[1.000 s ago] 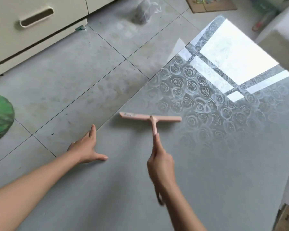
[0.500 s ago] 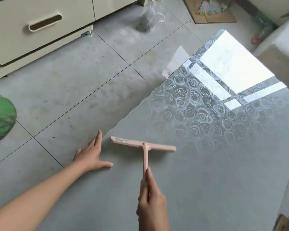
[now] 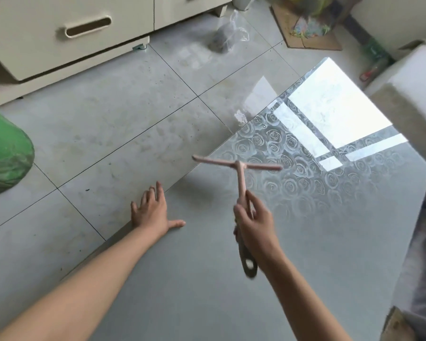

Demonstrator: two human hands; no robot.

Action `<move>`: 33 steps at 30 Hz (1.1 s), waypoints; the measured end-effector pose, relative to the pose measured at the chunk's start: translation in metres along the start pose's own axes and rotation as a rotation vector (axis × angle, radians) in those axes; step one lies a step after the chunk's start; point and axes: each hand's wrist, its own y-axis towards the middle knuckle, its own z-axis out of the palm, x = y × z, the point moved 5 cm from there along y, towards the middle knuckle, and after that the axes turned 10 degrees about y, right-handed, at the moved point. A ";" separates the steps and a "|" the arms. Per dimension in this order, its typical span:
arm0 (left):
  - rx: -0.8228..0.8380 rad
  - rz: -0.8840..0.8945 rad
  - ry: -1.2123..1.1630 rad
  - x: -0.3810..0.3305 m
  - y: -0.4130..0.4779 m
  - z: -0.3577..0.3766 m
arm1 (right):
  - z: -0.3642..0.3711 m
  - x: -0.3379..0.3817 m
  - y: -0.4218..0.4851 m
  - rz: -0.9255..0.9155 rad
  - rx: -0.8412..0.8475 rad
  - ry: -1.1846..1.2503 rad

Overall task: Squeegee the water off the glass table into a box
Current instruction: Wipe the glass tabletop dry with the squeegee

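- Edges: the glass table (image 3: 231,291) has a long left edge that runs on a slant from lower left to a far corner at upper right. Grey floor tiles (image 3: 108,114) lie beyond it.
- Open glass spreads ahead of and right of the hands. A white blocky thing (image 3: 416,89) overlaps the table's right side, and a cardboard corner (image 3: 399,326) shows at lower right.
- The left hand (image 3: 153,212) lies flat and palm down at that left edge, with nothing in it. Its fingers spread past the rim and the thumb points across the glass.
- The right hand (image 3: 253,225) holds the squeegee (image 3: 239,168), thumb and fingers wrapped round the handle about midway.
- The squeegee is near the table's left edge, ahead of both hands, with its blade set crosswise. The blade's left tip shows against the floor tile just past the rim. The blade is blurred, and I cannot tell whether it touches the glass.
- The squeegee is a pale pink plastic T. Its darker grey handle end has a hanging hole and sticks out below the right wrist.
- The far half of the glass is embossed with roses and mirrors a bright window.
- Along the far floor stand a cream cabinet (image 3: 59,50) with a slot-shaped pull, a clear plastic bag (image 3: 226,35) and a cardboard sheet (image 3: 305,33).
- A green bag (image 3: 5,153) sits at the left.
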 end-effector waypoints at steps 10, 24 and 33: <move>0.079 0.111 -0.143 0.101 -0.049 0.026 | 0.072 -0.099 -0.139 0.164 0.033 0.080; 0.052 -0.094 -0.276 0.184 -0.124 0.083 | 0.079 -0.061 -0.115 -0.003 0.083 0.072; 0.102 -0.120 -0.344 0.214 -0.153 0.091 | 0.113 -0.125 -0.251 0.073 0.188 -0.065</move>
